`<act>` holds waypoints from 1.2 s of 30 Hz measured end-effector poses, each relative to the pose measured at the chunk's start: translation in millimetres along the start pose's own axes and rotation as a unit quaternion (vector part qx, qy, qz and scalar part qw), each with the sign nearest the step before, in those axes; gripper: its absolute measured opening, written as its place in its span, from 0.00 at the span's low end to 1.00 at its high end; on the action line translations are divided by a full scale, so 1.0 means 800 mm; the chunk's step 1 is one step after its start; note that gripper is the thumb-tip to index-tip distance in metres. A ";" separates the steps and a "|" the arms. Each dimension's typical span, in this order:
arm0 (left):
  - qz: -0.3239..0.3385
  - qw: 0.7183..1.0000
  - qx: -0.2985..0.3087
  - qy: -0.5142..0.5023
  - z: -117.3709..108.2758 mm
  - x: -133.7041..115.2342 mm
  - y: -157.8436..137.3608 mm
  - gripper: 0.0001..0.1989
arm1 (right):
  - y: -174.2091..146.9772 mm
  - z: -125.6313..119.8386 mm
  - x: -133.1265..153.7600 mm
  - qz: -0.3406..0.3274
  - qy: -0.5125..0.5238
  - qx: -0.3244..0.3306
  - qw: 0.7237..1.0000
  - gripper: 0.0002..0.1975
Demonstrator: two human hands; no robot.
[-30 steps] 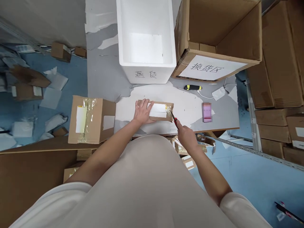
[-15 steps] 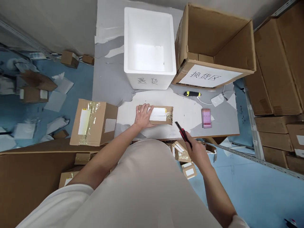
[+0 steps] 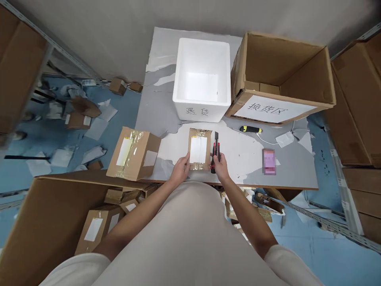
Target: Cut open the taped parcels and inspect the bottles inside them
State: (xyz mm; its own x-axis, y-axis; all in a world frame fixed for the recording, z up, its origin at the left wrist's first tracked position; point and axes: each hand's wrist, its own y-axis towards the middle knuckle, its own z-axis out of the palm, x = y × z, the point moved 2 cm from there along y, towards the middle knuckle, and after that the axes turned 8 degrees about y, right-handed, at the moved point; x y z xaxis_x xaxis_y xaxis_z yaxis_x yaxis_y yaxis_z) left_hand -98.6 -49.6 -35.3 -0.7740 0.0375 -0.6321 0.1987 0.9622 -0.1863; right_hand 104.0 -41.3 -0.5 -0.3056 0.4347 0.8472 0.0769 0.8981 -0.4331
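Note:
A small taped cardboard box (image 3: 192, 140) with a white label lies near the table's front edge, its long side now pointing away from me. My left hand (image 3: 180, 168) grips its lower left edge, the fingers partly hidden by the box. In my right hand (image 3: 221, 167) is a black and red utility knife (image 3: 216, 149), its blade end pointing away from me. That hand is close against the box's right side; whether its fingertips also touch the cardboard I cannot tell.
Behind stand a white foam box (image 3: 202, 111) and a large open carton (image 3: 306, 109), both with handwriting. A taped carton (image 3: 133, 155) sits left. On the right lie a yellow-black cutter (image 3: 250, 129) and a phone with a blurred screen (image 3: 269, 161). Shelving (image 3: 348, 206) stands beyond.
The small box has turned about a quarter turn. My right hand has brought the knife from the front right to beside it, and my left hand moved from its top to its edge.

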 end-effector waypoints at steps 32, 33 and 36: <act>-0.242 0.965 -0.085 0.057 -0.005 0.023 -0.014 0.24 | 0.064 -0.054 -0.036 -0.054 0.251 -0.071 0.964 0.22; -0.214 0.967 -0.120 0.071 -0.009 0.019 -0.010 0.27 | 0.056 -0.061 -0.035 -0.056 0.193 -0.074 0.977 0.23; -0.059 0.979 -0.128 0.144 -0.022 -0.001 0.012 0.38 | 0.019 -0.083 -0.034 -0.030 -0.021 -0.061 0.997 0.26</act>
State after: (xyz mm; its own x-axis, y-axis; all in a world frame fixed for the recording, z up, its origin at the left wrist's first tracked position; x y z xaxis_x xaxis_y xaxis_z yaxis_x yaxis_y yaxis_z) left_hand -107.0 -35.9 -23.1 -0.9275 -0.0395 -0.3718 -0.0317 0.9991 -0.0271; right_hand 176.1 -34.8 -9.8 -0.3526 0.3791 0.8556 0.1721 0.9249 -0.3389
